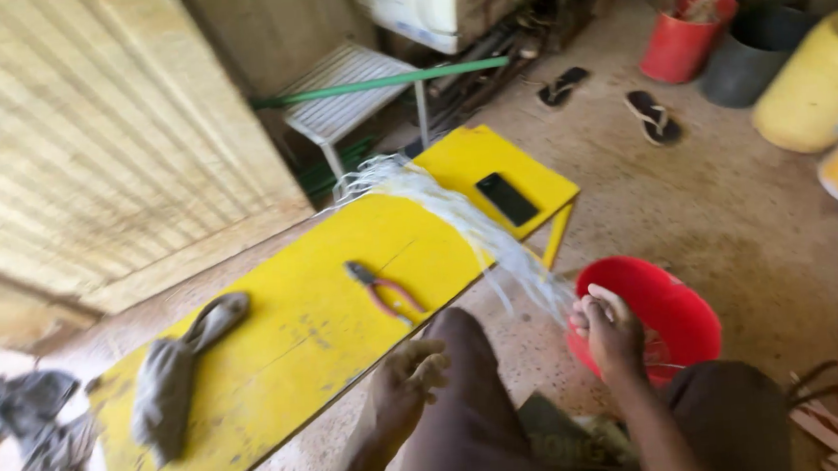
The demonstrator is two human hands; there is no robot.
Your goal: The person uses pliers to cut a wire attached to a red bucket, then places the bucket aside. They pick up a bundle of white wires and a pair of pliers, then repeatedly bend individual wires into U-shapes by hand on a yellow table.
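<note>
White fibres (457,218): trail off the yellow bench (280,353) into the right hand (608,330), fingers pinched on them.
Left hand (409,379): loosely curled on the knee, holding nothing.

Pale, translucent fibre bundle (467,224) (frayed, blurred) draped from yellow bench top down toward the right hand's grip.

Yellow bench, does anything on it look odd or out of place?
The white fibre bundle trails off the yellow bench edge to the right hand, its far end frayed loose. A grey rag lies crumpled beside the pliers. A phone rests flat.
</note>
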